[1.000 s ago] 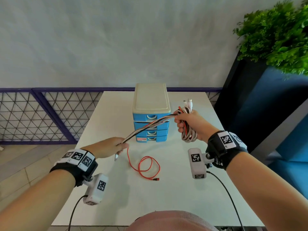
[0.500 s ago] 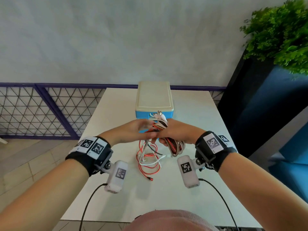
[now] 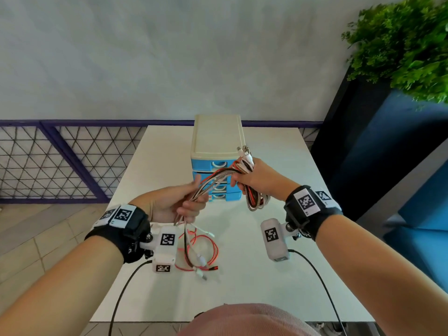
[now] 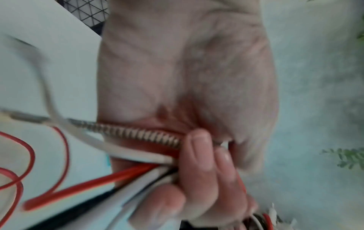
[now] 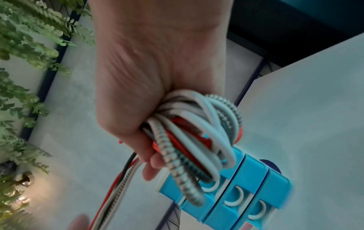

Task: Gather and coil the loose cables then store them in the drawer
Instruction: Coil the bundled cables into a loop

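Cables [image 3: 218, 180]: right hand [image 3: 260, 180] clenches the coil, left hand [image 3: 169, 204] grips the strands, loose ends trailing on surface [image 3: 254, 287] before drawers [image 3: 218, 166].

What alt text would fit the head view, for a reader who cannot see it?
Right hand grips a coiled cable bundle; left hand holds its loose strands, whose ends trail on the white table. A blue drawer unit stands behind, all drawers shut.

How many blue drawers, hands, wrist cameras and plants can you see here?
Blue drawers: 4
Hands: 2, left hand and right hand, both gripping cables
Wrist cameras: 2
Plant: 1
Total: 9
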